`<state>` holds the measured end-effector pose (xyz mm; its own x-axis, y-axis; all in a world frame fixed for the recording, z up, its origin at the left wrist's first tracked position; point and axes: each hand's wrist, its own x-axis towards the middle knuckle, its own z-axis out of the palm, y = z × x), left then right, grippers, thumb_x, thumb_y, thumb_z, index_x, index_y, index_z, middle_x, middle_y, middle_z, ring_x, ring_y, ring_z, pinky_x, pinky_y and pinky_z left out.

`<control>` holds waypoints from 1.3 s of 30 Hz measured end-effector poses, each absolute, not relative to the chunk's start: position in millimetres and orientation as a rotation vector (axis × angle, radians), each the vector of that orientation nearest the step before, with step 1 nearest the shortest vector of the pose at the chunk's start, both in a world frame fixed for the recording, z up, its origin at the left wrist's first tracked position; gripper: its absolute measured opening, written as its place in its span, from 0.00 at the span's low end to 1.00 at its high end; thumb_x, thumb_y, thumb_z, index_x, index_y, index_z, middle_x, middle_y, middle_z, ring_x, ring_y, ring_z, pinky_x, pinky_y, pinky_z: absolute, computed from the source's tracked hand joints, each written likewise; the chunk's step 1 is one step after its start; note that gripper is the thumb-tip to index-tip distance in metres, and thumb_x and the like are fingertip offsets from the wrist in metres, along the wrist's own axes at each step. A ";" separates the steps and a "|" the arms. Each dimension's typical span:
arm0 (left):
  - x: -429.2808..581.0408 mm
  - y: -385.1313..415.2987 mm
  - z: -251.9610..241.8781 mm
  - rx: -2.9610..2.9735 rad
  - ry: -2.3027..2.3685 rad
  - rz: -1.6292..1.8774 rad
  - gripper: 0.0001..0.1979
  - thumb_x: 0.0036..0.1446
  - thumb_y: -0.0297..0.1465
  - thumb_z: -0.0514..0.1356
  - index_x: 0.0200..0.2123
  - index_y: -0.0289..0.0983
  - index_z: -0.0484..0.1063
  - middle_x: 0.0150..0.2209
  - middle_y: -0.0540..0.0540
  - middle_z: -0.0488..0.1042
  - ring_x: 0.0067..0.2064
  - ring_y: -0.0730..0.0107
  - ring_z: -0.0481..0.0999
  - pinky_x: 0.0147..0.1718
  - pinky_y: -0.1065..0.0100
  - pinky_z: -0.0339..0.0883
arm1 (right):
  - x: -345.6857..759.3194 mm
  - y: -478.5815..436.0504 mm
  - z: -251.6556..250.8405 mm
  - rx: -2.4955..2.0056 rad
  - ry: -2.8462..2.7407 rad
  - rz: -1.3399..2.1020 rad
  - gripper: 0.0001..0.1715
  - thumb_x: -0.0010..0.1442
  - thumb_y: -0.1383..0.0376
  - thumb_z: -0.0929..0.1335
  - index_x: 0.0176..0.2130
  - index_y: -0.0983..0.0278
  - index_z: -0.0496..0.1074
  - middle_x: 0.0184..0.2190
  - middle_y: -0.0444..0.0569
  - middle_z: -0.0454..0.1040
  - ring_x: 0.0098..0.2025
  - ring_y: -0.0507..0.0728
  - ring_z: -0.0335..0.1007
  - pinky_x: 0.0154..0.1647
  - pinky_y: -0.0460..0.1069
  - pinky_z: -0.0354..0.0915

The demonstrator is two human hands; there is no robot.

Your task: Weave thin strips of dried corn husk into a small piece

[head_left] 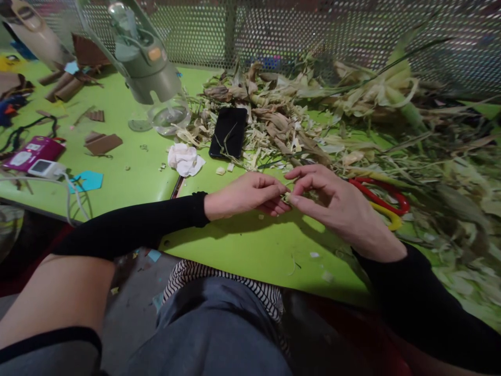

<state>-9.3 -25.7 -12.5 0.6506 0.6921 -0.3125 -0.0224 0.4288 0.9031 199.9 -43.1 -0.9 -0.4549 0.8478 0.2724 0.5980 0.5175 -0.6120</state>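
Observation:
My left hand (250, 194) and my right hand (332, 201) meet above the green table, fingertips almost touching. Between them is a small pale-green piece of corn husk (286, 197), mostly covered by the fingers. The left thumb presses against the fingers at one side of it. My right thumb and index finger pinch the other side, while the other right fingers curl loosely. Scissors with red and yellow handles (399, 199) lie beside my right hand, partly under husks. A large heap of dried corn husks and leaves (282, 128) spreads behind and to the right.
A black phone (229, 132) lies against the husks. Left of it are a crumpled white tissue (185, 159) and a tall water bottle (151, 68). Cardboard pieces (104, 143), a purple power bank (34, 154) and a white cable (78, 196) lie farther left. A perforated metal screen (274, 31) closes the back.

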 end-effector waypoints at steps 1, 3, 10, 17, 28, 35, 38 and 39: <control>-9.4 -25.7 -13.3 1.070 0.765 0.504 0.12 0.72 0.32 0.57 0.35 0.32 0.72 0.32 0.48 0.80 0.33 0.79 0.78 0.43 0.69 0.75 | 200.1 -43.0 -1.6 -1.175 -2.216 0.558 0.07 0.63 0.61 0.71 0.32 0.56 0.72 0.50 0.50 0.80 0.47 0.64 0.80 0.46 0.61 0.75; -9.1 -25.8 -14.8 1.143 0.804 0.514 0.13 0.72 0.32 0.57 0.33 0.33 0.71 0.31 0.48 0.79 0.33 0.79 0.77 0.42 0.69 0.75 | 199.9 -43.7 -2.9 -1.177 -2.224 0.496 0.06 0.61 0.64 0.72 0.32 0.57 0.72 0.49 0.51 0.81 0.47 0.64 0.80 0.49 0.62 0.75; -4.5 -26.8 -19.2 1.369 0.936 0.557 0.15 0.70 0.32 0.59 0.29 0.33 0.71 0.28 0.50 0.75 0.30 0.77 0.74 0.37 0.71 0.72 | 193.5 -51.8 -0.9 -1.199 -2.257 0.397 0.07 0.59 0.69 0.70 0.30 0.58 0.69 0.43 0.53 0.81 0.43 0.63 0.81 0.42 0.58 0.76; -8.2 -23.1 -16.5 1.031 0.846 0.532 0.12 0.71 0.29 0.58 0.33 0.32 0.73 0.31 0.47 0.80 0.32 0.79 0.79 0.43 0.69 0.75 | 191.0 -54.8 -1.3 -1.089 -2.323 0.245 0.09 0.68 0.66 0.67 0.37 0.55 0.77 0.42 0.50 0.82 0.44 0.62 0.81 0.42 0.57 0.76; -11.8 -21.4 -4.5 0.813 0.877 0.412 0.14 0.71 0.27 0.59 0.32 0.30 0.77 0.30 0.45 0.83 0.31 0.77 0.81 0.44 0.66 0.78 | 203.8 -45.8 0.0 -0.931 -2.519 0.177 0.13 0.71 0.64 0.63 0.40 0.54 0.77 0.35 0.50 0.80 0.37 0.61 0.75 0.35 0.55 0.70; -10.3 -24.1 -6.6 0.796 0.848 0.420 0.14 0.71 0.27 0.58 0.31 0.31 0.76 0.30 0.45 0.82 0.32 0.76 0.81 0.46 0.64 0.77 | 209.2 -44.8 5.1 -0.771 -2.639 0.020 0.18 0.71 0.70 0.59 0.42 0.59 0.77 0.36 0.53 0.79 0.36 0.61 0.73 0.34 0.54 0.68; -10.0 -25.2 -5.8 0.849 0.842 0.429 0.13 0.70 0.26 0.59 0.31 0.30 0.75 0.31 0.46 0.82 0.32 0.77 0.81 0.49 0.62 0.77 | 209.9 -45.5 2.3 -0.834 -2.671 -0.019 0.15 0.71 0.69 0.61 0.41 0.60 0.77 0.35 0.53 0.78 0.35 0.61 0.72 0.31 0.53 0.66; -10.0 -25.5 -5.6 0.867 0.834 0.431 0.11 0.69 0.25 0.59 0.32 0.30 0.74 0.32 0.46 0.82 0.33 0.77 0.81 0.50 0.61 0.77 | 209.7 -46.2 1.9 -0.874 -2.668 -0.013 0.15 0.71 0.68 0.62 0.40 0.59 0.77 0.35 0.53 0.78 0.35 0.60 0.73 0.32 0.53 0.66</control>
<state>-10.0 -25.5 -5.6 0.6161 0.6376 -0.4624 -0.0080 0.5921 0.8058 209.7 -46.2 1.9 -0.7563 0.5737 0.3146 0.5766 0.8116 -0.0937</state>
